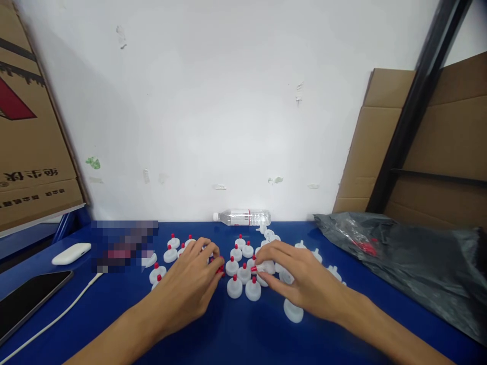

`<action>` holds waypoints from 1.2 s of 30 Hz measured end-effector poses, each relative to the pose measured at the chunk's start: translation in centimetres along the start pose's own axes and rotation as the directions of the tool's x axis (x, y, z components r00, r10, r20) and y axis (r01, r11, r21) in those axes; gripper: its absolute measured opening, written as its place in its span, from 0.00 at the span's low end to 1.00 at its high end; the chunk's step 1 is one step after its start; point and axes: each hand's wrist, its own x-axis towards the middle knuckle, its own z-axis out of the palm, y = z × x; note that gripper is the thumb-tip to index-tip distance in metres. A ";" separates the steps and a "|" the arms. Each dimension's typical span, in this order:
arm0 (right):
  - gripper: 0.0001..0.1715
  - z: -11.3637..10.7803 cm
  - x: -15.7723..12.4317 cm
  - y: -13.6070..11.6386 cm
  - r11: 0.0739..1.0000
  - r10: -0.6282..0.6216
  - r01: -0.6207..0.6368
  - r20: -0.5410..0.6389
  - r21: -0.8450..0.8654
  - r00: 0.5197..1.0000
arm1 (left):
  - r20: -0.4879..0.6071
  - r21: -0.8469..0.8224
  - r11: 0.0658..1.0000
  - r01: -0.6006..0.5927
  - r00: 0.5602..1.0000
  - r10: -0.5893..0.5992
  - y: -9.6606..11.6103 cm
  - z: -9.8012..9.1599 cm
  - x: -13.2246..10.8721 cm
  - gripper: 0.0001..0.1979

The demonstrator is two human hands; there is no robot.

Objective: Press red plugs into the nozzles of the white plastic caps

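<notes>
Several small white plastic caps with red tips [243, 274] stand clustered on the blue table [236, 334]. My left hand [190, 284] rests palm down at the left of the cluster, its fingertips pinched on a small red piece [220, 267]. My right hand [300, 276] lies to the right, its thumb and fingers closed on a white cap lying sideways, red tip pointing left [262, 267]. More white caps without red tips [292, 310] lie around and under the right hand.
A clear water bottle [242, 217] lies against the white wall. A dark plastic bag [411, 258] with red pieces fills the right side. A phone [26, 299], white power bank [71, 253] and cable [64, 312] lie left. Cardboard boxes [26, 126] flank both sides.
</notes>
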 end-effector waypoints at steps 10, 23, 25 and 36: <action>0.13 -0.9 0.2 0.0 0.987 0.157 -0.162 0.205 0.011 0.966 | 0.039 0.039 0.994 -0.098 0.995 0.096 -0.9 2.4 -0.6 0.10; 0.05 -1.5 0.2 -0.3 0.995 0.101 -0.101 0.304 -0.017 0.947 | 0.034 0.084 0.987 -0.136 0.990 0.134 -1.4 3.3 -0.4 0.07; 0.04 -1.5 0.2 -0.2 0.996 0.084 -0.074 0.322 -0.042 0.943 | 0.055 0.083 0.988 -0.130 0.991 0.126 -1.1 2.8 -0.3 0.06; 0.17 -4.3 -0.6 0.6 0.959 0.280 -0.233 0.441 -0.159 0.853 | -0.003 0.043 0.999 -0.015 1.000 0.015 -0.1 1.5 -0.2 0.08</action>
